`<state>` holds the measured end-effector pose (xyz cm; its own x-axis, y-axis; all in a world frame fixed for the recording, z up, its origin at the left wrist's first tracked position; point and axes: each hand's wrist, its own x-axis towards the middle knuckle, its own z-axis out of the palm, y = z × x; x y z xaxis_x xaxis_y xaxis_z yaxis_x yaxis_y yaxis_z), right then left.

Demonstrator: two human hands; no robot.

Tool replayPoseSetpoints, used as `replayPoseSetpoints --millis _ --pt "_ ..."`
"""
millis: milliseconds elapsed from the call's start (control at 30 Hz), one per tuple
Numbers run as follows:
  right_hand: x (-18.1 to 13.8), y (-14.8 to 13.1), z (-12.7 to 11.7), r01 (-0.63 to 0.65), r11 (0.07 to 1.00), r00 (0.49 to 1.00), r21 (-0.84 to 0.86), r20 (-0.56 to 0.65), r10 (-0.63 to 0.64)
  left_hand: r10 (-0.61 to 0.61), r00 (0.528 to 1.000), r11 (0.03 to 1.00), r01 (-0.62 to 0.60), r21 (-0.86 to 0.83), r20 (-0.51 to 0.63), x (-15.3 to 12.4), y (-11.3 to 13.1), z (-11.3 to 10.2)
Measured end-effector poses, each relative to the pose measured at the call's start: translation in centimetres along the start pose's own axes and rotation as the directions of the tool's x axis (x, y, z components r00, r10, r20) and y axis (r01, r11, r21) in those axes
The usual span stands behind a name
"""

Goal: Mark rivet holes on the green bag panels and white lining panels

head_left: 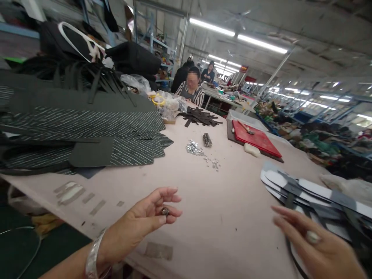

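Observation:
My left hand hovers over the near part of the table, fingers loosely curled. Between its thumb and fingers sits a small round metal piece, perhaps a snap button. A silvery bracelet circles that wrist. At the lower right, my right hand, slightly blurred, has its fingers stretched out, with no object visible in it and a ring on one finger. Just beyond it lie stacked white and dark grey cut pieces; whether the fingers touch them I cannot tell.
Mid-table are scattered silvery metal bits and metal pieces in short rows. Dark striped panels are piled at left. Black strips lie farther back. A red board carries a hammer. A person sits opposite.

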<state>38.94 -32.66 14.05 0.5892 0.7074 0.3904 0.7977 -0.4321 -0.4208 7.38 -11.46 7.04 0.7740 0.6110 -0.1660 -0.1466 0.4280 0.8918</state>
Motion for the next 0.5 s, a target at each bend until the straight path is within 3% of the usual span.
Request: replayPoseSetpoints --millis 67,200,333,500 --pt "-0.3 -4.4 4.8 0.075 0.988 0.969 0.133 0.223 -0.103 0.003 1.000 1.000 -0.003 -0.016 -0.007 -0.3 -0.1 -0.7" --pt "-2.1 -12.7 11.8 0.222 0.896 0.891 0.384 0.293 -0.346 0.008 0.999 0.997 -0.011 -0.072 -0.036 -0.7 -0.4 -2.2" --pt "-2.8 -17.9 14.6 0.340 0.763 0.794 0.550 0.267 -0.546 0.007 0.999 1.000 -0.008 -0.024 -0.054 -0.8 -0.7 -3.7" --pt "-2.3 -20.6 17.4 0.480 0.656 0.656 0.583 0.258 -0.710 0.031 0.996 0.979 -0.013 0.204 -0.086 -1.3 -1.0 -5.8"
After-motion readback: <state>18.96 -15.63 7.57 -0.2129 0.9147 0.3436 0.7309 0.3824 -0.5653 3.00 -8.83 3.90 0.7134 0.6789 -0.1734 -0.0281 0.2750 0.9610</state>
